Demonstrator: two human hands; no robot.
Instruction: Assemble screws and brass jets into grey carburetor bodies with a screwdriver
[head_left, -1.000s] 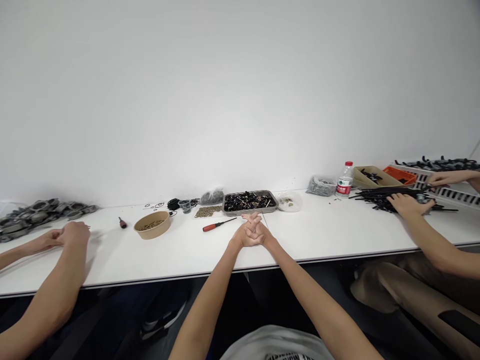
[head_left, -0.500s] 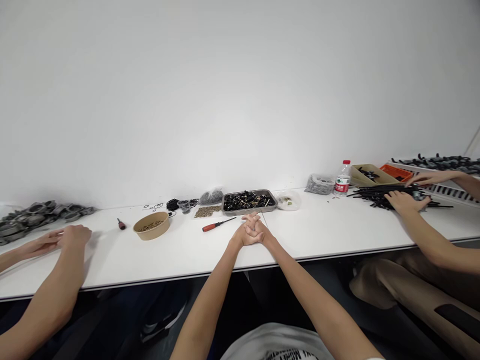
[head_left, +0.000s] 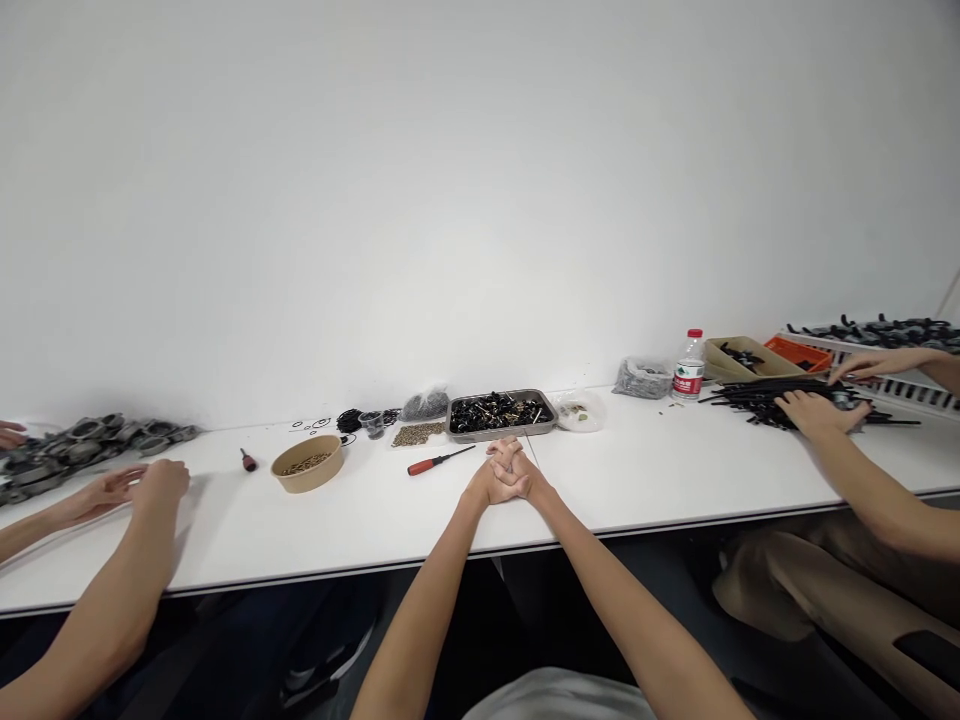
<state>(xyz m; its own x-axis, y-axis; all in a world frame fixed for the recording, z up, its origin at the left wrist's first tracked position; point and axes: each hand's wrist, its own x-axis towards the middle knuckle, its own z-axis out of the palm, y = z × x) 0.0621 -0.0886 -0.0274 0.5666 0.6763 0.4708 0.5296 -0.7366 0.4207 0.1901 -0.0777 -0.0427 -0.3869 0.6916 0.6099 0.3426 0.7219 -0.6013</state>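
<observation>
The left hand (head_left: 491, 482) and the right hand (head_left: 523, 476) are clasped together on the white table (head_left: 660, 470), fingers interlaced and closed on one another, and nothing is held in either. Nearest to them, just to the left and apart from the knuckles, a red-handled screwdriver (head_left: 437, 460) is laid flat, its thin dark shaft pointing away towards a shallow metal tray (head_left: 500, 414) heaped with small black parts. The screwdriver is judged to be light and rigid; the rounded handle, which looks smooth, would be the natural place for a grip, since the slim shaft offers little purchase and might roll on the smooth tabletop. The tray appears stiff and thin-walled, and its loose contents would likely shift and rattle if it were tilted, so it would best be taken by the raised rim at both ends. Beside the tray a loose pile of small brownish pieces (head_left: 417, 433) is spread directly on the table, and a round tan paper bowl (head_left: 307, 462) with similar pieces is set further left; what exactly these pieces are cannot be told at this distance. At the far left and far right, other people's hands are seen among grey metal rings (head_left: 90, 440) and long black strips (head_left: 772, 398).
</observation>
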